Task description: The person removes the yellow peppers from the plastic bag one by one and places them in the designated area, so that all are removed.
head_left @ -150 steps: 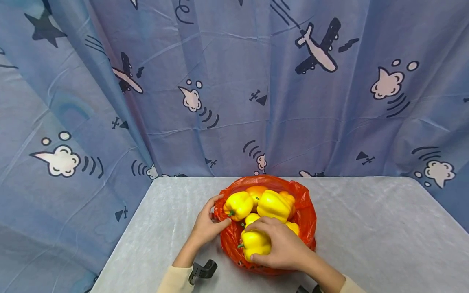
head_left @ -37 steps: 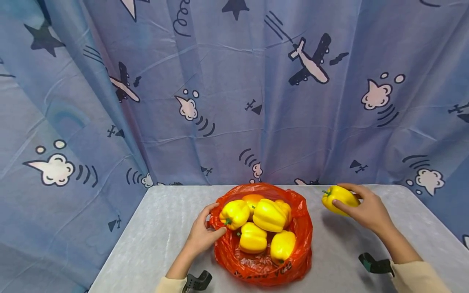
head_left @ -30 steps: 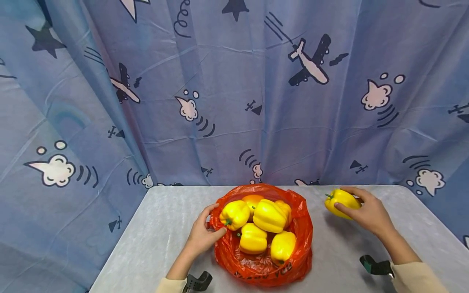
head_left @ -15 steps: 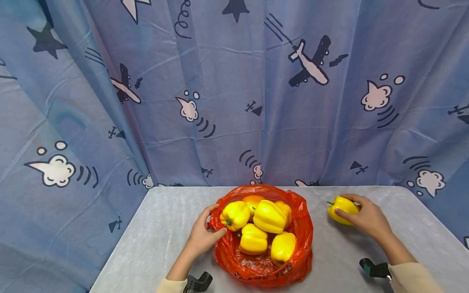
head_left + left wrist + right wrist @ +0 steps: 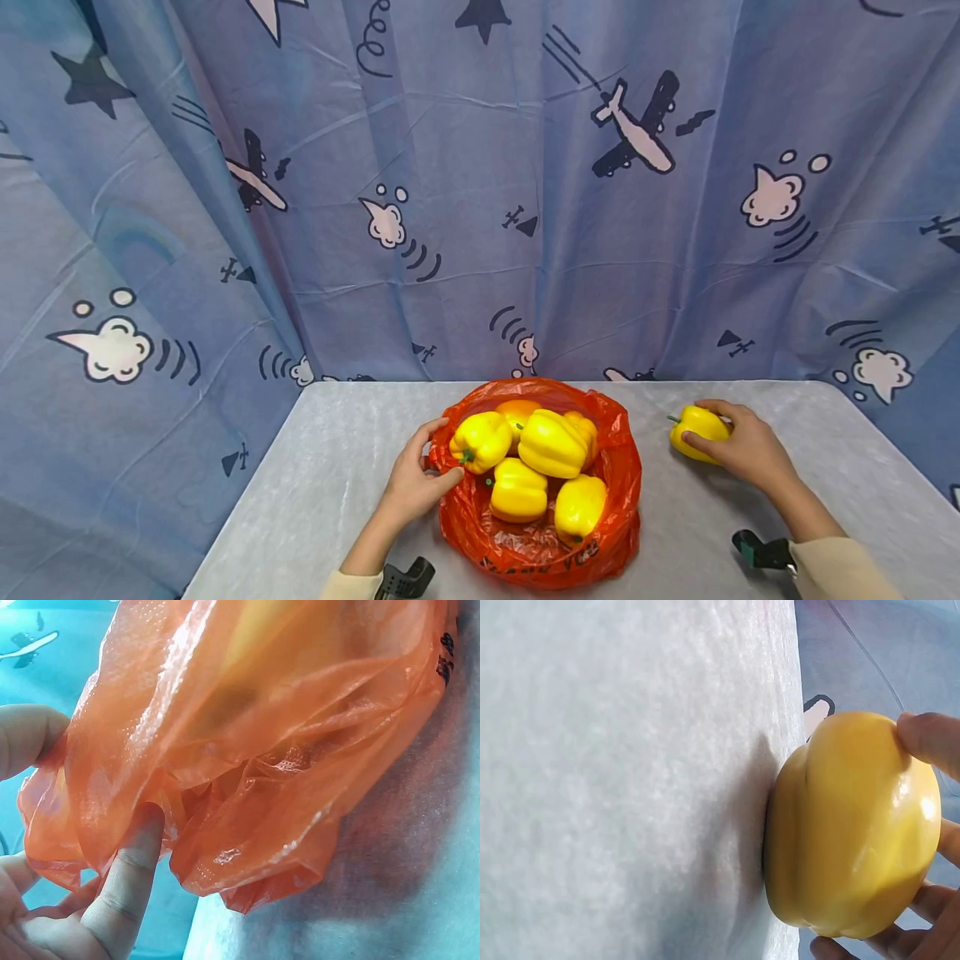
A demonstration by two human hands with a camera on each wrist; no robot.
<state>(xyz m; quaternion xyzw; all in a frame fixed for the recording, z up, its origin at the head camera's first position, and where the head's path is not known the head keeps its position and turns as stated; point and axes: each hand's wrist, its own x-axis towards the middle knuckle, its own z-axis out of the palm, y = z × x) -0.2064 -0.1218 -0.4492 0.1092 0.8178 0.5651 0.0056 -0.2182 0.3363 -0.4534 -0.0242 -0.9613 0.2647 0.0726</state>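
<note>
A red plastic bag (image 5: 540, 568) with its mouth rolled open stands on the table, holding several yellow bell peppers (image 5: 517, 492). My left hand (image 5: 412, 483) holds the bag's left rim; in the left wrist view, the thin film (image 5: 120, 780) lies between thumb and fingers (image 5: 124, 892). Right of the bag, my right hand (image 5: 753, 450) grips another yellow bell pepper (image 5: 692, 435), its green stem pointing left. The right wrist view shows this pepper (image 5: 847, 832) low against the table, with its shadow beside it and my fingers around its far side.
Orange produce (image 5: 519, 410) shows partly behind the yellow peppers at the back of the bag. The table (image 5: 352, 442) has a pale cloth, and a blue patterned curtain (image 5: 465, 317) hangs along its back edge. Black camera mounts (image 5: 408, 577) sit at both wrists.
My right hand has lifted a yellow bell pepper out of the bag, carried it right, and lowered it to the table. The left hand stays on the bag's rim.
</note>
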